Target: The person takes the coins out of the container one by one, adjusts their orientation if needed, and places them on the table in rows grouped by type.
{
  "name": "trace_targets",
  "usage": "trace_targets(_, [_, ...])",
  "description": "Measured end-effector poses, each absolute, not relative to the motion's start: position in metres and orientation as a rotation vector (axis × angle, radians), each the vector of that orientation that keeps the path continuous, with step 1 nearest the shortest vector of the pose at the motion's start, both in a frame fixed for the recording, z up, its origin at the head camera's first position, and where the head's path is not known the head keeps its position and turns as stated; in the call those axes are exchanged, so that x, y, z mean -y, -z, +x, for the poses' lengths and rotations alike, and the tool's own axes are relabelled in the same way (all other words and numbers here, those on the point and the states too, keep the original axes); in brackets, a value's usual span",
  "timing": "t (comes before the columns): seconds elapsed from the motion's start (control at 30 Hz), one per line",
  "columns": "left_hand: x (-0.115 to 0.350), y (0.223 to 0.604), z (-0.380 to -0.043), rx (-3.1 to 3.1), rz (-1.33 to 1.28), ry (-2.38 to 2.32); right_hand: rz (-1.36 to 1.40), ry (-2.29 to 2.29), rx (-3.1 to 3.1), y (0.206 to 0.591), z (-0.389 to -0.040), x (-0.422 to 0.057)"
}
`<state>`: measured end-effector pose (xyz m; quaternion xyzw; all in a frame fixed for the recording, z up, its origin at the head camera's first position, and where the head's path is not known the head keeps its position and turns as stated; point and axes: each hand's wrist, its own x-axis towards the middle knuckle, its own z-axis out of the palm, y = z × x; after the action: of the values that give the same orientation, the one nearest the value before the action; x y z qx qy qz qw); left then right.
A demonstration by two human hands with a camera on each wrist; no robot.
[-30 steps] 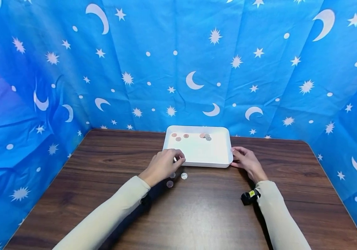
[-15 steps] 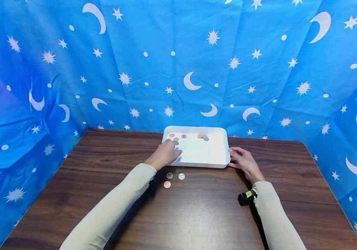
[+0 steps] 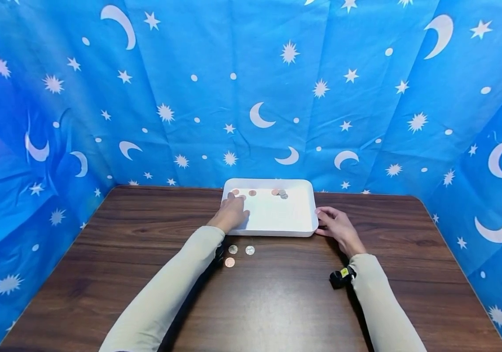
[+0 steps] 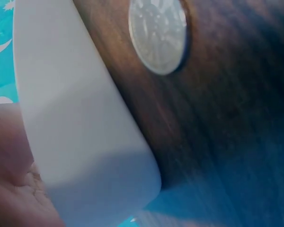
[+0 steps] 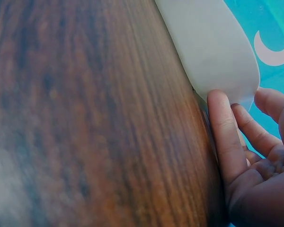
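Observation:
A white rectangular tray sits at the back of the table with several copper and silver coins in it. My left hand reaches over its front left corner. Its fingers extend down among the copper coins at the back left, thumb apart, and partly cover one of them. In the left wrist view the tray's wall hides most of that hand. My right hand touches the tray's right end, with nearly straight fingers against the wall and rim near the corner.
On the table in front of the tray lie a silver coin, a greyer coin and a copper coin. A blue cloth with moons and stars hangs close behind the brown wooden table.
My left hand has moved from the tray's front edge inward to the back left coins, and its fingers have spread. The right hand stays at the tray's end. The head view has shifted slightly.

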<state>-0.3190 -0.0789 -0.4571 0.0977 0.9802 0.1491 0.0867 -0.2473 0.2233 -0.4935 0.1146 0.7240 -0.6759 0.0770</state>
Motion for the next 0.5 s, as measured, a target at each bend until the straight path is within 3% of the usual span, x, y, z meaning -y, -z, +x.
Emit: trace_targets(0.5, [0.061,0.463,-0.309,-2.877,0.565,-0.476,0.345,2.014,-2.155,0.490,-0.246,-0.223])
